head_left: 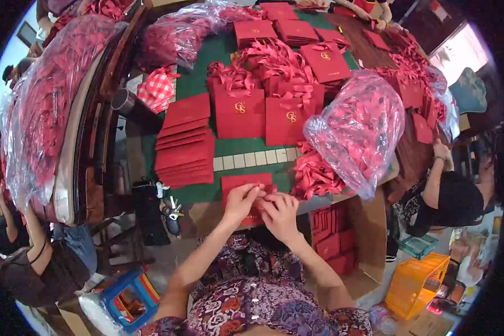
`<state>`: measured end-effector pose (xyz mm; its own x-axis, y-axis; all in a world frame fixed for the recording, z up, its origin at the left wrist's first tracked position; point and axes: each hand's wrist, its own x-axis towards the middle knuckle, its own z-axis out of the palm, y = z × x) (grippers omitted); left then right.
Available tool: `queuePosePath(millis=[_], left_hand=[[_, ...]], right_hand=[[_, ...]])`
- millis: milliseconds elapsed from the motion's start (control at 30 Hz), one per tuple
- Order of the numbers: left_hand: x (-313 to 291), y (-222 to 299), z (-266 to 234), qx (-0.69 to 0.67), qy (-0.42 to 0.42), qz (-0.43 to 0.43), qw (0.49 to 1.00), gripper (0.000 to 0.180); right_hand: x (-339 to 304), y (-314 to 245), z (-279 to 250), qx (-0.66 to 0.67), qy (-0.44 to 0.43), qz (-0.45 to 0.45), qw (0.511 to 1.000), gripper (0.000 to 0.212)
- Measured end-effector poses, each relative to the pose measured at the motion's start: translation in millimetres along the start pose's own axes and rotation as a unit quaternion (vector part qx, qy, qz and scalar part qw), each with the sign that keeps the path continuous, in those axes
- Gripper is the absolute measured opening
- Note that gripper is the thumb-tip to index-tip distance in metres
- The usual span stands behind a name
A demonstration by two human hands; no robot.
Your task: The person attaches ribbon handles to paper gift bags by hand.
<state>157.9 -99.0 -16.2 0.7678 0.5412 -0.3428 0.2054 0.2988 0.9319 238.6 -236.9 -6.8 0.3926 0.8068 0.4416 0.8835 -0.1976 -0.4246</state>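
Note:
A flat red paper gift bag (234,183) lies at the table's near edge, right in front of me. Over it my left hand (242,204) is closed, thumb and fingers pinched on a bit of red ribbon. My right hand (281,213) meets it from the right, its fingers bent and closed on the same ribbon. Fingers cover most of the ribbon and part of the bag. To the right of my hands lies a loose heap of red ribbons (315,175), beside a clear plastic sack (359,126) full of red ribbon.
Stacked red bags (185,143) lie at left; ribboned bags (239,113) stand beyond on the green table top (229,147). A dark cylinder (130,105) stands at the left edge. A cardboard box (369,238) holds red bags below right. Co-workers sit at both sides.

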Motion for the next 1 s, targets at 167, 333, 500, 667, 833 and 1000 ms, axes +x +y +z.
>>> queuePosePath(millis=[167,333,500,667,833,1000], left_hand=[[-3,3,6,0.115,0.090,0.044,0.988,0.024],[-9,4,16,0.170,0.104,0.091,0.976,0.023],[-23,6,26,0.239,0.094,0.101,0.961,0.025],[-18,28,1,0.286,0.064,0.236,0.927,0.029],[2,22,-9,0.509,0.130,0.236,0.817,0.053],[5,17,-11,0.536,0.101,0.239,0.803,0.054]], right_hand=[[9,17,-14,-0.051,-0.067,0.144,0.986,0.038],[30,5,-27,0.084,-0.023,0.180,0.980,0.038],[28,0,-5,0.224,0.026,0.224,0.948,0.015],[24,4,-18,0.336,0.030,0.291,0.895,0.013],[35,6,-22,0.284,-0.029,0.253,0.925,0.016],[35,8,5,0.286,-0.034,0.313,0.905,0.017]])
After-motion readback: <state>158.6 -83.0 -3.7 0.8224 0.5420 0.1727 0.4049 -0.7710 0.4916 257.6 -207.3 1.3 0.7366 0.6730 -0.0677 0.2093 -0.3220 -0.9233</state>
